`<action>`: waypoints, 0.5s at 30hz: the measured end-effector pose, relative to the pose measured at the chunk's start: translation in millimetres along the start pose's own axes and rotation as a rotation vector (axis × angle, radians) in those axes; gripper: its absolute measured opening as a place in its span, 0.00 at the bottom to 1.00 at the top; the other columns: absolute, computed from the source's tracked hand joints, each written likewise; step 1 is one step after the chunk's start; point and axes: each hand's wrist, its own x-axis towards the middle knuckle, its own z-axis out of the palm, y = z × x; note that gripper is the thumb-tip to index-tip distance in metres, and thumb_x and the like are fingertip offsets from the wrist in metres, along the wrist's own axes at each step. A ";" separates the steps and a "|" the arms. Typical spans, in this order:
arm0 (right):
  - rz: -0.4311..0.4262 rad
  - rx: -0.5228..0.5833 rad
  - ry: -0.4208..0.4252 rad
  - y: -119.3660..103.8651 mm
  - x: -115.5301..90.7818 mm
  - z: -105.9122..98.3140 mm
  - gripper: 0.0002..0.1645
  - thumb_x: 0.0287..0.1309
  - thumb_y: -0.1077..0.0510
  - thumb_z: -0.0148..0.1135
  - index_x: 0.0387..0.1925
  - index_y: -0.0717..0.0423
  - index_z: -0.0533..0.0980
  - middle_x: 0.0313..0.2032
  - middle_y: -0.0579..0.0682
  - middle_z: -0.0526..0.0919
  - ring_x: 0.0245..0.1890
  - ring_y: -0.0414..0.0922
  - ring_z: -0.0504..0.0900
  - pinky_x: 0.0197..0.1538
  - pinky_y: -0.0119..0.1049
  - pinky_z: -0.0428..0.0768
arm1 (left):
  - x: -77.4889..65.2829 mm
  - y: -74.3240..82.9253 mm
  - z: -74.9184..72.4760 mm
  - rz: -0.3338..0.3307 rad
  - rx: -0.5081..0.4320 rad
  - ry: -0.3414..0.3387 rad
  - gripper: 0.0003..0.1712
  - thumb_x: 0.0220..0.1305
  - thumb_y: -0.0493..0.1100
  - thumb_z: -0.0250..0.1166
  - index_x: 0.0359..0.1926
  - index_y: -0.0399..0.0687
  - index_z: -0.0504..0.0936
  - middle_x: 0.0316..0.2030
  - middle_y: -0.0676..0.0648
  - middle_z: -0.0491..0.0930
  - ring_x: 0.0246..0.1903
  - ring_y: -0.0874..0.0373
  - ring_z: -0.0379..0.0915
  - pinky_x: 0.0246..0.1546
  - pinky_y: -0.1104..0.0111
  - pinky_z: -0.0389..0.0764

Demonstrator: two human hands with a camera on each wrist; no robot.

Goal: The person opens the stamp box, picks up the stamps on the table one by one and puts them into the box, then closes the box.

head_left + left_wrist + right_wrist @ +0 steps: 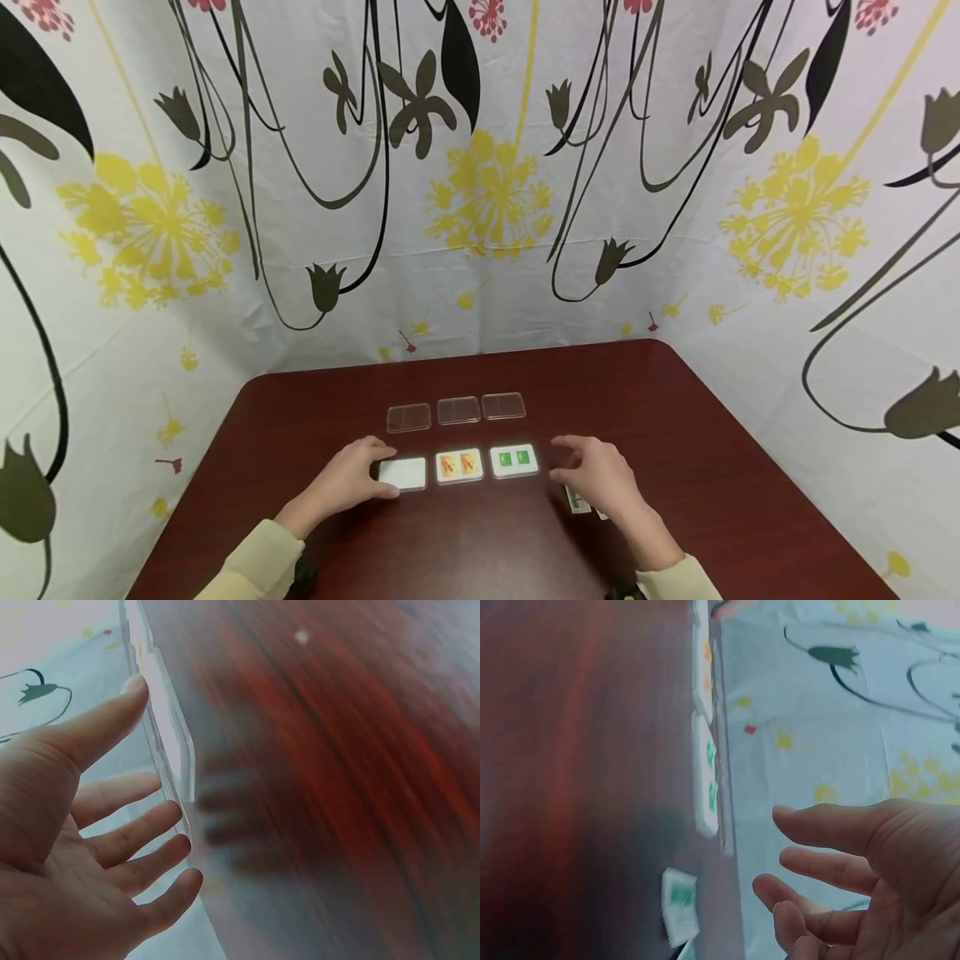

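Observation:
My left hand (347,481) is at the left end of a row of flat rectangular cases, thumb and fingers spread around a plain white case (403,473). In the left wrist view its fingers are loosely bent and do not close on the case; whether they touch it, I cannot tell. Beside it lie a case with two orange pictures (459,466) and a case with two green pictures (514,460). My right hand (600,477) hovers to the right of the row, fingers relaxed with nothing between them. Under it lies a small white-and-green piece (680,906), with another partly hidden.
Behind the row, three clear plastic covers (458,410) lie side by side on the dark red-brown table (465,550). A white cloth with flower patterns (480,308) hangs around the table's far edge and sides.

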 end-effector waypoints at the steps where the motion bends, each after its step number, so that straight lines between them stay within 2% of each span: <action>1: 0.016 -0.001 -0.002 3.8 -3.4 -1.3 0.30 0.47 0.53 0.80 0.55 0.41 0.83 0.22 0.36 0.81 0.18 0.38 0.75 0.24 0.40 0.71 | -0.6 -1.3 -0.2 -0.003 0.000 -0.004 0.39 0.48 0.55 0.81 0.60 0.43 0.82 0.52 0.47 0.78 0.52 0.48 0.75 0.48 0.52 0.78; 5: 0.074 -0.011 -0.022 15.9 -14.8 -3.9 0.32 0.47 0.54 0.80 0.57 0.44 0.82 0.23 0.38 0.80 0.16 0.41 0.74 0.23 0.41 0.70 | -3.0 -6.5 -0.7 -0.025 -0.004 -0.021 0.40 0.48 0.54 0.82 0.60 0.42 0.82 0.55 0.44 0.76 0.56 0.45 0.73 0.52 0.50 0.76; 7: 0.088 -0.023 -0.025 19.9 -18.5 -3.7 0.33 0.46 0.54 0.80 0.57 0.44 0.82 0.23 0.38 0.80 0.18 0.40 0.74 0.23 0.40 0.69 | -4.3 -9.2 -0.4 -0.032 0.004 -0.020 0.40 0.48 0.54 0.82 0.61 0.42 0.82 0.57 0.43 0.75 0.58 0.44 0.71 0.54 0.49 0.75; 15: 0.082 -0.125 0.027 28.5 -25.5 3.3 0.35 0.39 0.54 0.81 0.55 0.44 0.83 0.25 0.39 0.81 0.26 0.39 0.77 0.25 0.45 0.73 | -5.5 -14.4 1.1 -0.029 0.000 -0.012 0.38 0.48 0.54 0.82 0.59 0.45 0.83 0.60 0.41 0.73 0.61 0.43 0.70 0.55 0.47 0.74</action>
